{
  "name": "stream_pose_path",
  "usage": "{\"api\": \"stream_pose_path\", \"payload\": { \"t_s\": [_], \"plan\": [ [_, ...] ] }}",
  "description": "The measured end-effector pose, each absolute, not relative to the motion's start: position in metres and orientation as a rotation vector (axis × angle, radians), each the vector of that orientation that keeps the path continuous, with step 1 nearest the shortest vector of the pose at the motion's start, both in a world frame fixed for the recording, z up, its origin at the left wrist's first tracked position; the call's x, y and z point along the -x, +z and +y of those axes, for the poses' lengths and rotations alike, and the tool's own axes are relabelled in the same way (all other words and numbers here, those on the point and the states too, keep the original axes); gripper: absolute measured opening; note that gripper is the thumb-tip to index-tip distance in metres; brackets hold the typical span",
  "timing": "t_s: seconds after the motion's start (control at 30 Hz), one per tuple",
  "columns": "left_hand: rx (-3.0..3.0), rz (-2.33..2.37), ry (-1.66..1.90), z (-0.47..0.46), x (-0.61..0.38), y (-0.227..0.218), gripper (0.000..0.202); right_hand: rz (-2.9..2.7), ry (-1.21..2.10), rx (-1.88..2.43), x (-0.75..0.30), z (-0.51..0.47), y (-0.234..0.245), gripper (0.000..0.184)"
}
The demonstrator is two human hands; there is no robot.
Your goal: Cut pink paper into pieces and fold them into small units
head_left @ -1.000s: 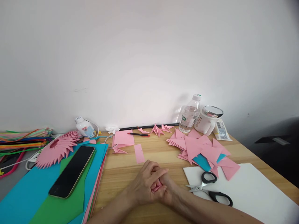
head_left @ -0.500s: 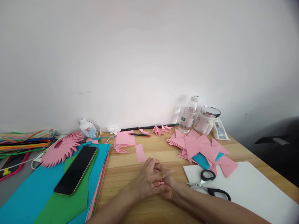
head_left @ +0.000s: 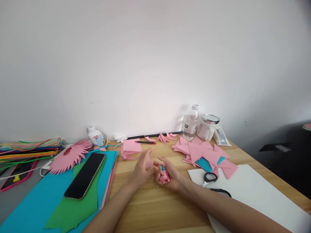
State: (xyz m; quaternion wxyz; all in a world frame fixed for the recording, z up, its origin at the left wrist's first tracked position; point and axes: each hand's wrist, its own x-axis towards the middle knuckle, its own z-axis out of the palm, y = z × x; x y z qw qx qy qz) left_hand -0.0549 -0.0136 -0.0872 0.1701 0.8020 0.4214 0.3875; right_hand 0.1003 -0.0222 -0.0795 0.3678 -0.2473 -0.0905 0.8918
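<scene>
Crumpled pink paper (head_left: pixel 165 177) with a bit of blue lies in the curled palm of my right hand (head_left: pixel 173 176), which is turned up over the table. My left hand (head_left: pixel 140 170) is just to its left, fingers extended and holding nothing. The two hands are a small gap apart. Behind my left hand a pink paper strip (head_left: pixel 148 161) is partly hidden. To the right of my right hand are scissors (head_left: pixel 210 177) with black handles, partly covered by my forearm, on a white board (head_left: pixel 245 194).
Folded pink papers (head_left: pixel 201 152) lie piled before a water bottle (head_left: pixel 191 123) and a white mug (head_left: pixel 208 127). A black phone (head_left: pixel 85 174) rests on green and blue sheets (head_left: pixel 31 200) at left, near a pink folded ring (head_left: pixel 70 157). A pen (head_left: pixel 145 142) lies at the back.
My hands were clasped together and have come apart, my left hand moving left and opening. The crumpled paper now shows in my right palm. The view has shifted slightly.
</scene>
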Motion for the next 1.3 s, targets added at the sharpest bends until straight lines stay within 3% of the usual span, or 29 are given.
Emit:
{"api": "stream_pose_path", "payload": {
  "t_s": [0.17,0.3,0.47,0.7,0.8,0.93,1.03,1.13,1.2,1.3],
  "plan": [
    [-2.373,1.626,0.922,0.006,0.080,-0.089,0.060,-0.114,2.247,0.609,-0.122,-0.026,-0.067,0.008],
    [-2.500,1.487,0.899,0.006,0.080,-0.093,0.049,-0.158,2.179,0.659,-0.128,-0.028,-0.068,0.011],
    [-2.604,1.313,0.970,0.000,0.073,-0.091,0.016,-0.115,2.157,0.755,-0.127,-0.027,-0.073,0.003],
    [-2.557,1.231,1.239,-0.007,0.062,-0.076,0.031,-0.117,2.178,0.816,-0.125,-0.030,-0.067,0.005],
    [-2.824,1.019,1.107,-0.017,0.054,-0.075,0.024,-0.234,2.132,0.800,-0.121,-0.030,-0.065,0.008],
    [-3.296,0.843,0.751,-0.031,0.039,-0.079,0.030,-0.418,2.006,0.901,-0.112,-0.027,-0.066,0.011],
    [-3.400,0.800,0.830,-0.034,0.034,-0.076,0.026,-0.463,1.918,0.915,-0.112,-0.022,-0.065,0.016],
    [-3.218,0.759,1.121,-0.030,0.041,-0.065,0.018,-0.487,1.840,0.950,-0.120,-0.014,-0.059,0.017],
    [-2.924,0.985,1.290,-0.026,0.051,-0.059,0.020,-0.502,1.810,0.975,-0.129,-0.009,-0.054,0.020],
    [-2.569,1.265,1.277,-0.024,0.075,-0.057,0.029,-0.531,1.747,1.008,-0.141,-0.003,-0.051,0.028]
  ]
}}
